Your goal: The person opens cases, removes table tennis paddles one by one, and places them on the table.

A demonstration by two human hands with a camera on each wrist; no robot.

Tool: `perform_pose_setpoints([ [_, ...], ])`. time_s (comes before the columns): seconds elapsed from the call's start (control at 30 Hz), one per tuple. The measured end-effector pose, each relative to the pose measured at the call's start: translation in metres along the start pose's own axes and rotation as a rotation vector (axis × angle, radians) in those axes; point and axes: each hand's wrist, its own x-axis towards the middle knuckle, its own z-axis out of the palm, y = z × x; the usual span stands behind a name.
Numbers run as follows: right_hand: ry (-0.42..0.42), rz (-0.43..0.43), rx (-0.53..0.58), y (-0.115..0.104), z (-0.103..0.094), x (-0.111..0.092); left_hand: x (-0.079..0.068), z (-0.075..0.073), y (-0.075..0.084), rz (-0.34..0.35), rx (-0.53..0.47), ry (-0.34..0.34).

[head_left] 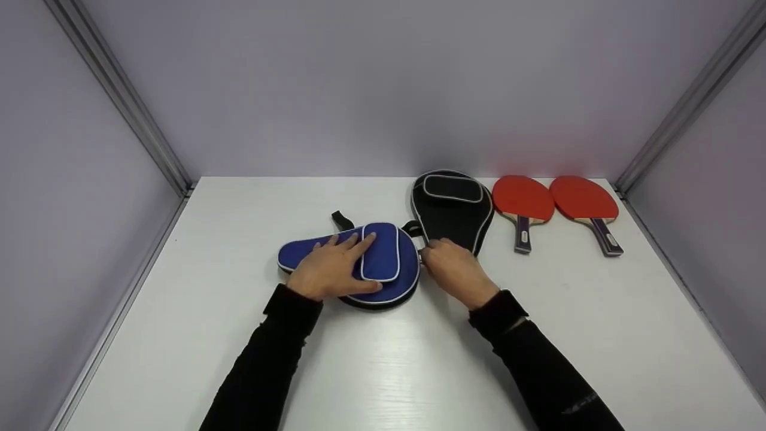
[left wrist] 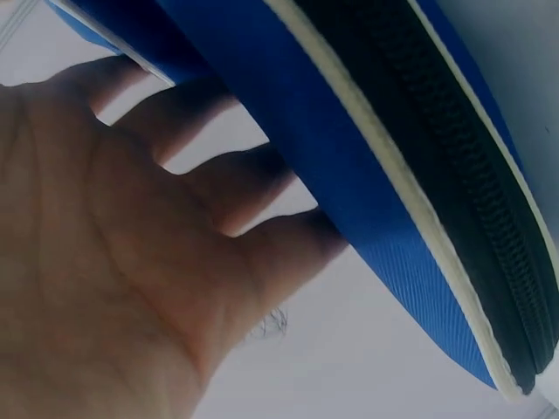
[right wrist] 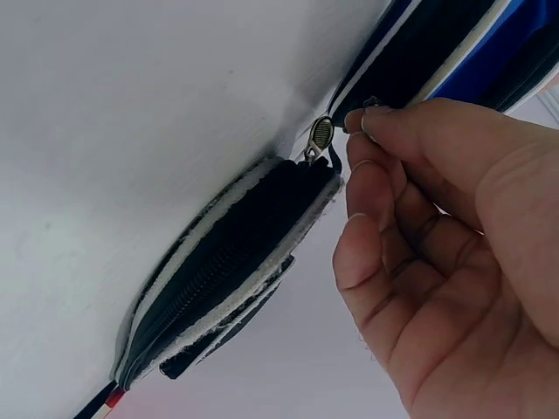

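Note:
A blue table tennis bat case (head_left: pixel 408 263) with white piping and a front pocket (head_left: pixel 381 254) lies on the table, its narrow end pointing left. My left hand (head_left: pixel 332 269) rests on it with the fingers spread. At the case's rounded right edge, my right hand (head_left: pixel 456 270) pinches a small zipper pull (right wrist: pixel 374 102) between thumb and forefinger; most of the pull is hidden by the fingertips. The dark zipper (left wrist: pixel 463 148) along the case's side shows in the left wrist view. Just behind the right hand lies a black bat case (head_left: pixel 449 218), with its own metal zipper pull (right wrist: pixel 321 133).
Two red table tennis bats (head_left: pixel 522 200) (head_left: pixel 583 200) lie side by side at the back right, handles toward me. Black straps (head_left: pixel 342 220) stick out behind the blue case. Pale walls (head_left: pixel 383 90) enclose the white table (head_left: pixel 383 371) at the back and sides.

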Motion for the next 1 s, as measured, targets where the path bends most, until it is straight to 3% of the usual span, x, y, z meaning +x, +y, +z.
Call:
perform_pose_setpoints([
  [0.5,-0.018,-0.020,0.005,-0.009,0.002,0.000,0.006,0.005,-0.010,-0.041,0.046,0.063],
  [1.0,-0.033,-0.122,0.020,-0.028,0.000,0.000,0.012,0.008,-0.015,-0.060,0.102,0.125],
])
